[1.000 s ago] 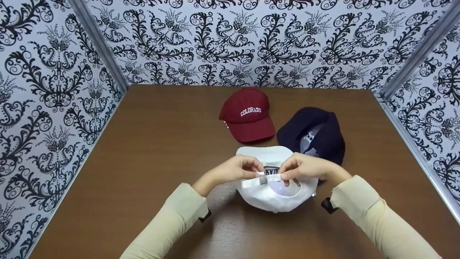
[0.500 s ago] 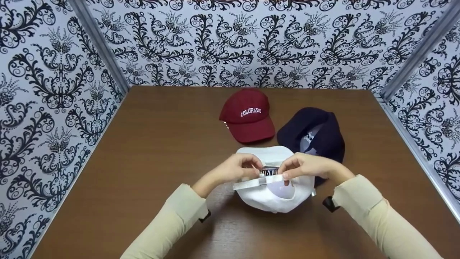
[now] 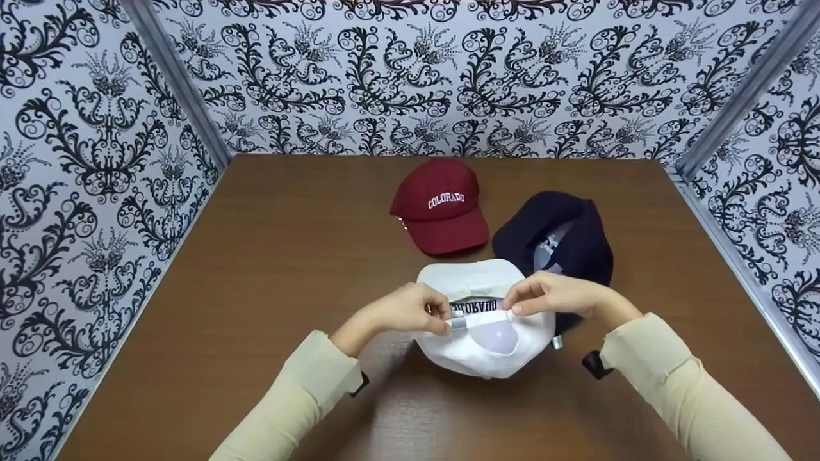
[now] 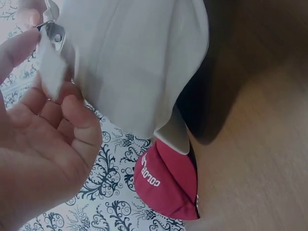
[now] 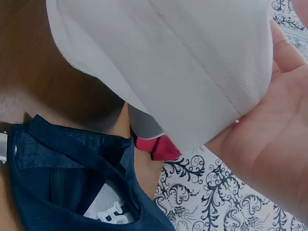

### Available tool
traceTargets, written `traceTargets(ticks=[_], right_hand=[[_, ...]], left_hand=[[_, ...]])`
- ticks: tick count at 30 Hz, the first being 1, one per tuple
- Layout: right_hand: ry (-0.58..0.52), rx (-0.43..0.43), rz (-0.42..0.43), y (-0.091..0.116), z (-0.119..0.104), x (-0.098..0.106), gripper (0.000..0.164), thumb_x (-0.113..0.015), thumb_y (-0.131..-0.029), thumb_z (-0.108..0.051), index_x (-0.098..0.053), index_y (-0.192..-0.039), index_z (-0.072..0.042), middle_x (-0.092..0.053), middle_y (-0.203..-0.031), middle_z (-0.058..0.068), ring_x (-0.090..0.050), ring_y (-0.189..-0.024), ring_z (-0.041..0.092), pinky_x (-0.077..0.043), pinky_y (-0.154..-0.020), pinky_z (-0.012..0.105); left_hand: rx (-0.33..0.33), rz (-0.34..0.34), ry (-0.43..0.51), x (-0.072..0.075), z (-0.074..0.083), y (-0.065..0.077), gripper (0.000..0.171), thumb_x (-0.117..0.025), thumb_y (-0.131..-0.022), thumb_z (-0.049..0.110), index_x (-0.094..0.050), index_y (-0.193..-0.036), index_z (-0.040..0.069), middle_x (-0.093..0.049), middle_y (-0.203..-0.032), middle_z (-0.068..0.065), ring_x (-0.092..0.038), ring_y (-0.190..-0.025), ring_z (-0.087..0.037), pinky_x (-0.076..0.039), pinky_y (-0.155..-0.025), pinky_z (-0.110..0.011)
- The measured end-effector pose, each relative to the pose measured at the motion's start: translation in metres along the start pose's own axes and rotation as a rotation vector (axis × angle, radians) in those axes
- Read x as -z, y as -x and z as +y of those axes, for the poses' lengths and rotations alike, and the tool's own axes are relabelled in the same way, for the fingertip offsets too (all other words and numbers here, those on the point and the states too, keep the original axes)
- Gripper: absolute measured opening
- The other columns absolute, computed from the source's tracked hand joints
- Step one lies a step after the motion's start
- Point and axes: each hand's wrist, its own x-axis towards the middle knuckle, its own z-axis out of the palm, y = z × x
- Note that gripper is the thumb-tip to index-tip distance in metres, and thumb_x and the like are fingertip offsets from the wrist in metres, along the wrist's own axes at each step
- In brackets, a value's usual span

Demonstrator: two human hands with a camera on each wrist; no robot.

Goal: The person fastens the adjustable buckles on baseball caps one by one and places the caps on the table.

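Pinching strap [image 3: 487, 318]: L hand [image 3: 405, 311], R hand [image 3: 564, 296].
White cap [image 3: 442, 350] is near, red cap [image 3: 442, 206] far, navy cap [image 3: 586, 246] at R.

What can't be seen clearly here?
Head: part of the navy cap, behind the right hand and white cap.
Left wrist: detail on the strap, blurred.
Right wrist: most of the red cap, behind the white cap; part of the navy cap, cut by the bottom edge.

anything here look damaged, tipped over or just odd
Nothing looks spilled or plainly damaged. The one oddity is the navy cap: it lies tipped so its inside shows, while the red cap beside it sits with its lettering facing out. The white cap also shows its inside, but both hands hold its strap.
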Motion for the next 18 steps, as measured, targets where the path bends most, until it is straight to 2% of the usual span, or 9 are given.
traceTargets(ticks=[7,12,18], right_hand=[[0.0,0.024,0.029,0.0,-0.005,0.0,0.026,-0.053,-0.087,-0.018,-0.06,-0.103,0.002,-0.061,-0.095,-0.005,-0.05,-0.089,0.004,-0.039,-0.081,0.02],[0.0,0.057,0.027,-0.008,-0.011,-0.003,0.027,-0.054,-0.086,-0.019,-0.06,-0.103,0.001,-0.061,-0.094,0.0,-0.05,-0.085,0.005,-0.038,-0.078,0.022],[-0.015,0.083,-0.034,-0.022,-0.02,-0.012,0.028,-0.057,-0.085,-0.02,-0.059,-0.104,0.0,-0.06,-0.089,0.002,-0.051,-0.077,0.004,-0.042,-0.071,0.02]], left_hand=[[-0.049,0.008,0.163,-0.002,0.0,-0.001,0.009,-0.066,-0.075,0.014,-0.063,-0.075,0.005,-0.053,-0.064,0.007,-0.046,-0.062,-0.003,-0.036,-0.057,-0.016],[-0.051,0.005,0.21,-0.004,0.004,-0.003,0.011,-0.065,-0.076,0.013,-0.063,-0.077,0.002,-0.052,-0.064,0.007,-0.045,-0.062,-0.002,-0.036,-0.057,-0.016],[-0.06,-0.023,0.245,-0.006,0.006,-0.007,0.013,-0.06,-0.077,0.009,-0.06,-0.08,-0.004,-0.05,-0.064,0.006,-0.041,-0.062,-0.003,-0.032,-0.054,-0.018]])
